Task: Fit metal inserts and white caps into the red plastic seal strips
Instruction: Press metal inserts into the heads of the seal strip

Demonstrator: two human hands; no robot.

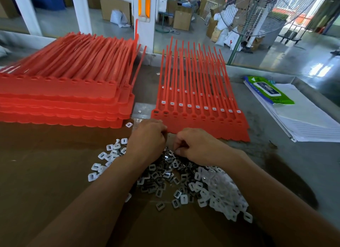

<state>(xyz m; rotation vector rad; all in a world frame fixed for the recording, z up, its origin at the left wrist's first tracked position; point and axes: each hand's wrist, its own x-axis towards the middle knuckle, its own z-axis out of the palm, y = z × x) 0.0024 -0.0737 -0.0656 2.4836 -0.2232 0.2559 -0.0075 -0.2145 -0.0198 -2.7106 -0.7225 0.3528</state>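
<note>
A red sheet of joined seal strips point(202, 123) lies flat in the middle of the table, its tails pointing away from me. Beneath it lies another sheet with white caps point(197, 107) in its heads. A mixed heap of metal inserts point(160, 175) and loose white caps point(220, 187) spreads below my hands. My left hand point(147, 138) is curled at the sheet's near left corner. My right hand point(195, 145) pinches at small parts on top of the heap; what sits between its fingers is hidden.
A tall stack of red strip sheets point(60, 97) fills the left of the table. A wet-wipes pack point(268, 90) lies on a pile of white paper point(303, 117) at the right. A floor fan point(261, 12) stands beyond the table's far edge.
</note>
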